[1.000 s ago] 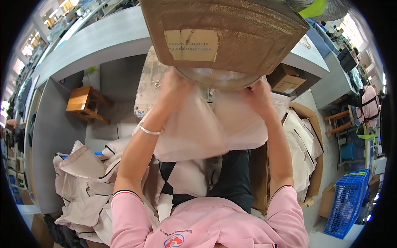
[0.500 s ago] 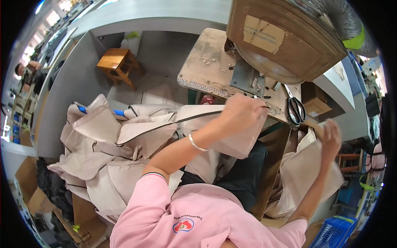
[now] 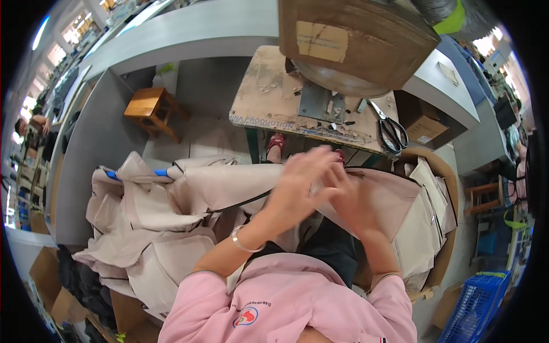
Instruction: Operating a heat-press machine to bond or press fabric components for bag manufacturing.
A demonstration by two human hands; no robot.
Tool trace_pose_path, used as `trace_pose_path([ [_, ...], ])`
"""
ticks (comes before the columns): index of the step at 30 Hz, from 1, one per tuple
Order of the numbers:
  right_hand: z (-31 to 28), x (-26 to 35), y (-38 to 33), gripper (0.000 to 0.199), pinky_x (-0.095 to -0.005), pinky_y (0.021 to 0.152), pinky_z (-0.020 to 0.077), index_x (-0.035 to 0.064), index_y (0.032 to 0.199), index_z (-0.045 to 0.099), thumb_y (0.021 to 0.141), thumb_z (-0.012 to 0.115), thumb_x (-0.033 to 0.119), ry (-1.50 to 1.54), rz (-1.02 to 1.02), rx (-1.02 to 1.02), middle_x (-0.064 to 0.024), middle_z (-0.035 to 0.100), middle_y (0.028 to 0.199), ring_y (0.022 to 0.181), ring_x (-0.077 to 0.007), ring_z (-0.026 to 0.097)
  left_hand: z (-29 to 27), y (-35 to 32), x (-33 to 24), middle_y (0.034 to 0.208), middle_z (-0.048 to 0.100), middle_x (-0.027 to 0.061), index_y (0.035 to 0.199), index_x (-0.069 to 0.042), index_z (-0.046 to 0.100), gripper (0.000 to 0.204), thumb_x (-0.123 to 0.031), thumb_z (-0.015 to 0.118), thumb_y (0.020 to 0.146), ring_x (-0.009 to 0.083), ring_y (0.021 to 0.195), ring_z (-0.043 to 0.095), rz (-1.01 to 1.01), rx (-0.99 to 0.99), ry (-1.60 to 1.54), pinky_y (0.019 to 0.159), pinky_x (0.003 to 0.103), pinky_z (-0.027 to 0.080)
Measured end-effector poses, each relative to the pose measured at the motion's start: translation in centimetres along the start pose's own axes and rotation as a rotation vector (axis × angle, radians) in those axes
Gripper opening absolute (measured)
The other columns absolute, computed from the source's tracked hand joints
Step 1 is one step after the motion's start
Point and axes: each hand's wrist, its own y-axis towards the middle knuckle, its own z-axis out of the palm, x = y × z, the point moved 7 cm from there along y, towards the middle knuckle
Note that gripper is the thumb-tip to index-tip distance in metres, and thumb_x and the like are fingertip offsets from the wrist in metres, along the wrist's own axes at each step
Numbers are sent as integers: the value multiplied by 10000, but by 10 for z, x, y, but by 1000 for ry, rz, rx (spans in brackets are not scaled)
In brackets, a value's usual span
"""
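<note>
My left hand (image 3: 300, 180), with a silver bangle on its wrist, meets my right hand (image 3: 346, 197) above my lap. Both are blurred, and their fingers overlap, so their grip cannot be made out. Beside and under my right hand spreads a beige fabric panel (image 3: 389, 197) with dark edging. To the left lies a large heap of beige fabric pieces (image 3: 166, 246) with black binding, the nearest strip (image 3: 229, 186) reaching to my left hand. More beige pieces (image 3: 426, 228) stand in a cardboard box (image 3: 449, 200) on the right.
Ahead is a worn wooden work table (image 3: 257, 86) with a metal plate (image 3: 320, 104), scraps and black-handled scissors (image 3: 392, 131). A machine covered in cardboard (image 3: 354, 40) rises over it. A wooden stool (image 3: 150, 106) stands far left, a blue crate (image 3: 474, 306) near right.
My right hand has come from the box on the right to my left hand, which has lowered slightly. The edged panel now spreads toward the right. The view has shifted somewhat.
</note>
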Motion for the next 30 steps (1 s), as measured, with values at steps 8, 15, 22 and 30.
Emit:
trace_pose_path([
  [8,84,94,12,105,-366,548,503,75,931,640,857,714,82,-2059,-861,104,-73,617,837,642,-273,649,3,12,66,1157,721,69,1206,-53,682,275,-129,665,942,253,1119,654,-119,288,-31,1095,383,394],
  [15,62,142,67,65,-419,625,505,64,947,669,901,644,102,-1878,-702,-97,-90,666,876,745,-336,667,1,94,87,875,663,32,1121,25,660,223,-135,652,966,70,818,538,-282,387,-511,742,243,468],
  [22,36,150,114,135,-424,682,521,78,1009,700,918,629,147,-1884,-649,-154,-109,707,959,795,-359,667,20,135,123,917,682,-11,1136,53,678,238,-116,644,972,72,836,574,-549,291,-679,750,257,488],
  [30,20,151,129,168,-447,681,520,101,1044,701,895,637,147,-2002,-605,-206,-136,704,928,790,-365,666,15,146,131,1091,713,48,1143,28,704,254,-99,692,924,118,961,642,-575,146,-743,872,279,517],
])
